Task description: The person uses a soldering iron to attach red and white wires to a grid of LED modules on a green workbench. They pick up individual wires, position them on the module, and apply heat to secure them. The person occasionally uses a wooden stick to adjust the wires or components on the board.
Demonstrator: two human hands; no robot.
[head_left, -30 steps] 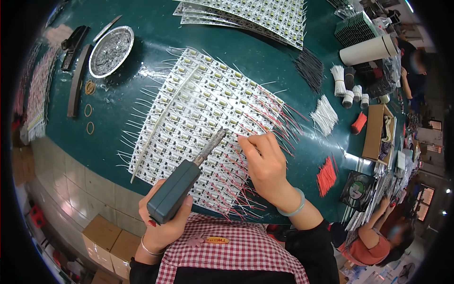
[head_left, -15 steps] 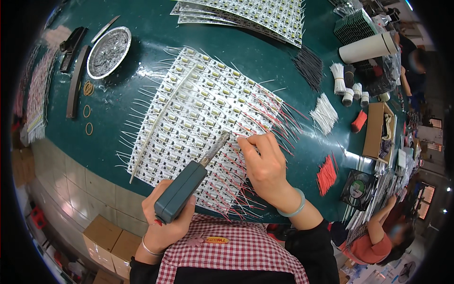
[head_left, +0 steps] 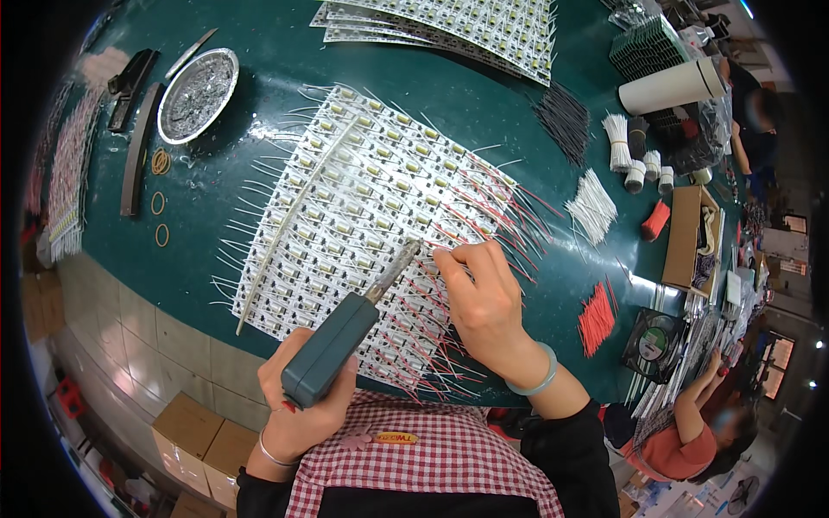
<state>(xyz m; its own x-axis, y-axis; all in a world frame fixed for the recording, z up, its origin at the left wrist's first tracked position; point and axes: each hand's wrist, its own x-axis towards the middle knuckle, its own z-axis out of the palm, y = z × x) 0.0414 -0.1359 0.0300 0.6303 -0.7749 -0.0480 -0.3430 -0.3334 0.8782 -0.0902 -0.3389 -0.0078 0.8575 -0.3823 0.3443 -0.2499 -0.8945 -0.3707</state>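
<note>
I see the soldering iron, gripped by the left hand, bring its tip nearer the right hand, fingers pinched on something I can't make out, so both converge over the circuit-board panel on the worktop.

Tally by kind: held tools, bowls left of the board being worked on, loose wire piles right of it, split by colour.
Soldering iron: 1
Bowl: 1
Black wire pile: 1
White wire pile: 1
Red wire pile: 1
Total: 5
</note>
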